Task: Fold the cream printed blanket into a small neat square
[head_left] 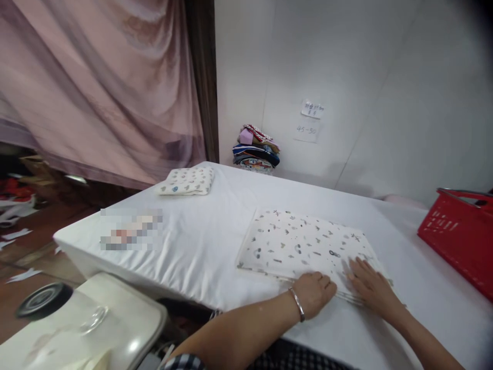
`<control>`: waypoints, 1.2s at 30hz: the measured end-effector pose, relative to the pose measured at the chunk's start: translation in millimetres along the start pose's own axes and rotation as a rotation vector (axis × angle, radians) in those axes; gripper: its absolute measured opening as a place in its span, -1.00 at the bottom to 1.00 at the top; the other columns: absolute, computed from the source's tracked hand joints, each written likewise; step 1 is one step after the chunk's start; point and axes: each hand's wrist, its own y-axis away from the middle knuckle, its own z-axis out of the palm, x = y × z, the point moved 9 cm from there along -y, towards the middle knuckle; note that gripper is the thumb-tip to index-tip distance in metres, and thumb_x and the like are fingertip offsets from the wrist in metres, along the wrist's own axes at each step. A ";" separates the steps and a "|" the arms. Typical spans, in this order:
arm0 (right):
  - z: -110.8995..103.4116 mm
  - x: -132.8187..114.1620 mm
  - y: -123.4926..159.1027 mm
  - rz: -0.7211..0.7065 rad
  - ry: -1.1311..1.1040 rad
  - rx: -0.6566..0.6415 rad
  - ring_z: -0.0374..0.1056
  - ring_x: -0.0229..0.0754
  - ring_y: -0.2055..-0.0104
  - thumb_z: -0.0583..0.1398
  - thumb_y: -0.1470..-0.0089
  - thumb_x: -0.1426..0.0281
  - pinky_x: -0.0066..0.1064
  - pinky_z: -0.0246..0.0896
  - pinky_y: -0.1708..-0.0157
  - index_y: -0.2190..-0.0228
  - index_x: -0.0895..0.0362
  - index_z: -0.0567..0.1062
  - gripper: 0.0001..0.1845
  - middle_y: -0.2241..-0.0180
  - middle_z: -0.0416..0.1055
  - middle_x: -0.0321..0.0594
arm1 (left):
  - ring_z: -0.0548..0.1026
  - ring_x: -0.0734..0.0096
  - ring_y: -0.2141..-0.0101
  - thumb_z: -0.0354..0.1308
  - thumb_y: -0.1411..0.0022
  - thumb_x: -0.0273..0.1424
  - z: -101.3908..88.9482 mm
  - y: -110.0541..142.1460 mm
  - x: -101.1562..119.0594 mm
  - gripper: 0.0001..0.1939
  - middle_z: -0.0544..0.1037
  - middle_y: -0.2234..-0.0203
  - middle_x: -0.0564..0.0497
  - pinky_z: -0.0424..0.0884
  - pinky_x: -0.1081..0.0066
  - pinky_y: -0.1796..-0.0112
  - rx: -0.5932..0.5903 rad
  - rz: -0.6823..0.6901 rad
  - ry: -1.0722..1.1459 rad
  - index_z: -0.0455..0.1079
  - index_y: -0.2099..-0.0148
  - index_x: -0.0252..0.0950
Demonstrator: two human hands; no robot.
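A folded white cloth printed with small grey and brown motifs lies flat on a white-covered table. My left hand, with a silver bracelet at the wrist, is at the cloth's near edge. Its fingers are bent and closed on that edge, their tips partly hidden. On the cloth's right end, my right hand rests with its fingers stretched out and slightly apart. Another folded printed cloth sits at the table's far left corner.
At the right stands a red plastic basket. A stack of folded fabrics is by the wall beyond the table. Cream-coloured sewing machine at front left. A blurred-out item lies on the table's left side. A pink curtain hangs behind.
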 end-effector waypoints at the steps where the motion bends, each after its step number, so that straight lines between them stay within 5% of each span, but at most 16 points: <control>1: -2.5 -1.7 -3.3 -0.003 0.016 0.016 -0.21 -0.05 -0.27 -0.19 -0.11 0.10 -0.01 -0.10 -0.13 -0.13 0.09 0.17 -0.37 -0.23 -0.06 -0.18 | 0.35 0.38 0.27 -0.09 -0.24 -0.47 -0.8 0.1 -0.2 -0.80 0.41 0.26 -0.05 0.29 0.41 0.35 0.007 -0.004 0.006 0.23 0.09 -0.35; 10: 15.7 5.5 -5.0 -0.019 0.148 -0.075 -0.20 -0.03 -0.27 -0.19 -0.10 0.13 0.06 -0.18 -0.13 -0.12 0.04 0.20 -0.40 -0.23 -0.07 -0.21 | 0.34 0.41 0.09 -0.10 -0.26 -0.46 -4.8 13.1 -9.5 -0.72 0.42 0.12 -0.06 0.26 0.40 0.14 -0.029 -0.046 0.095 0.25 0.00 -0.27; 17: 14.5 7.9 -4.6 -0.017 0.120 0.004 -0.17 -0.02 -0.26 -0.21 -0.10 0.12 0.07 -0.16 -0.12 -0.15 0.09 0.13 -0.36 -0.24 -0.07 -0.16 | 0.23 0.40 -0.05 -0.10 -0.24 -0.49 -31.1 63.9 -43.8 -0.66 0.38 0.00 -0.05 0.14 0.34 -0.03 -0.017 -0.177 0.108 0.22 -0.06 -0.27; 24: 14.8 6.4 -3.9 -0.045 0.141 0.022 -0.18 -0.02 -0.26 -0.21 -0.10 0.15 0.05 -0.15 -0.11 -0.14 0.10 0.14 -0.37 -0.23 -0.05 -0.16 | 0.24 0.39 -0.07 -0.11 -0.19 -0.49 -73.2 142.5 -97.1 -0.63 0.38 -0.03 -0.02 0.08 0.24 -0.10 0.066 -0.461 0.207 0.29 -0.03 -0.25; 29: 14.4 1.4 -4.3 -0.047 0.145 -0.002 -0.17 -0.02 -0.26 -0.20 -0.11 0.14 0.06 -0.18 -0.11 -0.12 0.04 0.19 -0.41 -0.22 -0.03 -0.17 | 0.35 0.33 0.02 -0.14 -0.25 -0.27 -100.6 202.0 -158.9 -0.64 0.42 0.02 -0.05 0.23 0.32 -0.01 0.259 -1.041 0.230 0.37 0.04 -0.26; 32: 11.7 0.3 -5.1 -0.026 0.126 0.015 -0.17 -0.02 -0.26 -0.20 -0.12 0.14 0.06 -0.17 -0.11 -0.12 0.06 0.17 -0.41 -0.23 -0.04 -0.17 | 0.44 0.32 0.16 -0.14 -0.24 -0.22 -89.3 206.4 -180.0 -0.62 0.50 0.13 -0.04 0.30 0.37 0.12 0.150 -1.238 0.332 0.36 0.04 -0.26; 36: 9.3 -4.1 -5.7 -0.021 0.089 0.023 -0.17 -0.02 -0.26 -0.17 -0.12 0.12 0.06 -0.18 -0.12 -0.14 0.08 0.14 -0.40 -0.23 -0.06 -0.14 | 0.47 0.33 0.25 -0.05 -0.17 -0.26 -74.1 186.9 -196.2 -0.64 0.52 0.20 -0.04 0.31 0.42 0.24 0.052 -1.284 0.434 0.34 0.03 -0.28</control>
